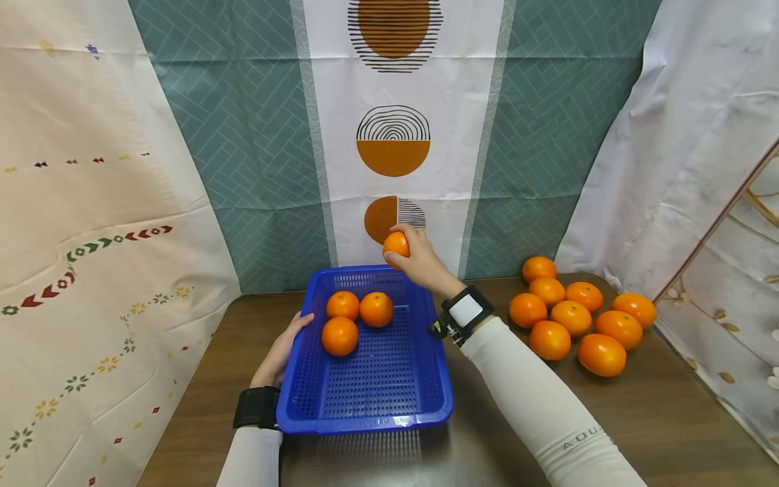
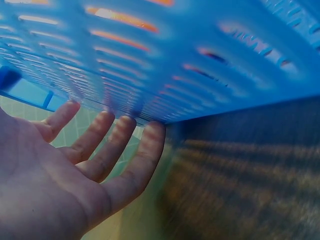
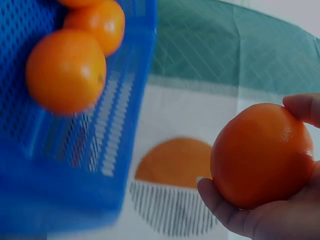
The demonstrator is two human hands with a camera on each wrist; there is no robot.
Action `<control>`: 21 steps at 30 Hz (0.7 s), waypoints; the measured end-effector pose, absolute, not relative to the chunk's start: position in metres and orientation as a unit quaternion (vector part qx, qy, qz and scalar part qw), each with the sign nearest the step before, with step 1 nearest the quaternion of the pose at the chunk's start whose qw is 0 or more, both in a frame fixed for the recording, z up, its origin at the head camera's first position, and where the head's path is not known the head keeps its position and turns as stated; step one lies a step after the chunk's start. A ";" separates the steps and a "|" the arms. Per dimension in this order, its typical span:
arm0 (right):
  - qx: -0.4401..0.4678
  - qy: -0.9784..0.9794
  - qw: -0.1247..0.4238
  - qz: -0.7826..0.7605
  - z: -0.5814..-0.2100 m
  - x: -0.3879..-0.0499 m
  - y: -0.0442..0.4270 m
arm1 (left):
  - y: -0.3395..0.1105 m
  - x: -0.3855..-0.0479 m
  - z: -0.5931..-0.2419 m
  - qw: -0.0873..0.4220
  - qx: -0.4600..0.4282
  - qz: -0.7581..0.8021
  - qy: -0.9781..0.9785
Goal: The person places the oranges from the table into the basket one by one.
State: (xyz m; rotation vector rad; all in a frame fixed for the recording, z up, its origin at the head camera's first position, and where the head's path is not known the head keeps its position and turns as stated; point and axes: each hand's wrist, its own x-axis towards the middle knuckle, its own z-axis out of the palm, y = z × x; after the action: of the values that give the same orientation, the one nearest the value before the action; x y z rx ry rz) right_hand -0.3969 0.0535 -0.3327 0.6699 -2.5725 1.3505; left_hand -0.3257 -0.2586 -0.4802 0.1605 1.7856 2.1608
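My right hand (image 1: 420, 260) grips an orange (image 1: 396, 247) above the far rim of a blue plastic basket (image 1: 371, 425). In the right wrist view, the thumb and fingers curl round this orange (image 3: 262, 155), just beyond the basket wall (image 3: 132, 100). Inside the basket, toward its far left, lie three more oranges (image 1: 339, 336). My left hand (image 1: 281, 352) holds the basket's left side, its thumb over the rim. Seen from the left wrist, the fingers (image 2: 150, 145) reach up against the slotted outer wall (image 2: 115, 60).
Several more oranges (image 1: 572, 318) sit grouped on the right of the brown wooden table (image 1: 681, 419). A patterned cloth (image 1: 262, 135) hangs behind the table, with pale printed cloths on both sides.
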 end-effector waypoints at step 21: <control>0.205 -0.900 -0.002 0.385 -0.380 -0.370 0.009 | -0.260 -0.327 -0.479 0.173 0.057 0.755 0.630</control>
State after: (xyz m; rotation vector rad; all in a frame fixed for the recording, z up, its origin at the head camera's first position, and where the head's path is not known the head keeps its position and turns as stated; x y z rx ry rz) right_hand -0.3696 0.0090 -0.3801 0.6441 -2.8302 1.2098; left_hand -0.3271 -0.2596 -0.4787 0.1621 1.7865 2.1414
